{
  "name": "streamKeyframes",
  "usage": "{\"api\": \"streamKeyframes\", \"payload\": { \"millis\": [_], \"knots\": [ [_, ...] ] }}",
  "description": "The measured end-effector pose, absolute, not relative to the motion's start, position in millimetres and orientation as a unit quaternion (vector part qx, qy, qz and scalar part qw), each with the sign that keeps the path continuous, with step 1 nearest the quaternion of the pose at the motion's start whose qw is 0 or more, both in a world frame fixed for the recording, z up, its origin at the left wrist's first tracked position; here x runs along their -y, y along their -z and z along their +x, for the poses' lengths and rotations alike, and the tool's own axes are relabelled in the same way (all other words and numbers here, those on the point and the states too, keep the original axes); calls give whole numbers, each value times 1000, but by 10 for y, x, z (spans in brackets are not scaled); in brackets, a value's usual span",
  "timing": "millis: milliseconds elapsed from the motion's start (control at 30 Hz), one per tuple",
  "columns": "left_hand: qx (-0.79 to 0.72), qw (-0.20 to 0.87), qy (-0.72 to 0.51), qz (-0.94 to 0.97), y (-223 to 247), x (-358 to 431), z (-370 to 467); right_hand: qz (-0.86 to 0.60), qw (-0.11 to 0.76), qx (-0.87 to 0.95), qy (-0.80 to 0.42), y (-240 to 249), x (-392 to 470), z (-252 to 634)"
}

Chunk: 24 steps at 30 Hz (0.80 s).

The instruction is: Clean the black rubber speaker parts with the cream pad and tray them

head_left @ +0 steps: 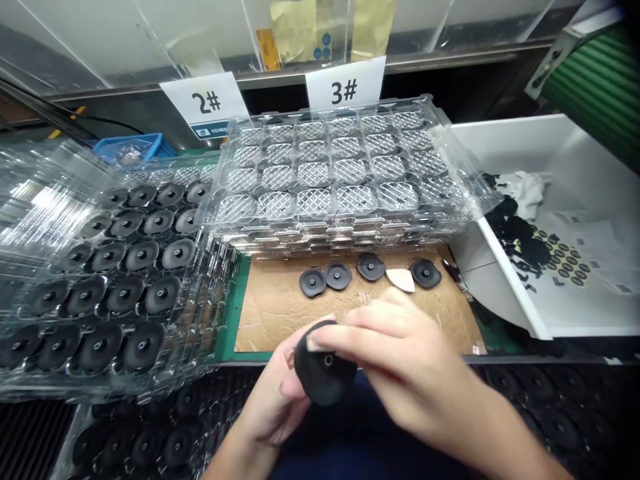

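Note:
My left hand (pixel 274 390) is closed around the edge of a black disc-shaped part (pixel 325 383), which is tilted up with the small ringed stub at its centre facing me. My right hand (pixel 400 347) reaches over the disc from the right, its fingers pressed together and the tips on the upper face. Whether something small is pinched there I cannot make out. Beyond my hands, several similar black discs (pixel 371 267) lie in a row on a cardboard sheet (pixel 280 327). A pale, flat wedge-shaped piece (pixel 401 279) sits among them.
Stacked clear plastic trays (pixel 320 220) stand behind the cardboard. On the left, another clear tray stack (pixel 125 313) carries rows of black discs. A white bin (pixel 520 300) holding scraps and labels is at right, under a green ribbed hose (pixel 595 87). A pen-like tool (pixel 457 277) lies beside the bin.

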<state>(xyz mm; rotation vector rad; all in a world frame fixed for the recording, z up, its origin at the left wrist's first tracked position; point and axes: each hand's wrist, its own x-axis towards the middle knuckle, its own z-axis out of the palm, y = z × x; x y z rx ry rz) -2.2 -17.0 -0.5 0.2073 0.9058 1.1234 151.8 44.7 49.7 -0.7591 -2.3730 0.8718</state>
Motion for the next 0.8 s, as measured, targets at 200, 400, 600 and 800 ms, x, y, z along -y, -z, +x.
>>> {"api": "streamKeyframes", "payload": {
  "millis": [200, 400, 600, 800],
  "knots": [
    [-369, 730, -559, 138, -12, 180, 19, -271, 344, 856, -274, -485, -412, 1455],
    [-345, 705, -606, 132, 92, 94, 34, -380, 377, 815, -223, -291, -51, 1405],
    [-354, 662, -648, 130, 73, 101, 39, -408, 380, 661, -502, -32, -189, 1589],
    [-378, 659, -637, 128, 29, 124, 69, -498, 434, 651, -374, -201, -281, 1618]
  ]
}}
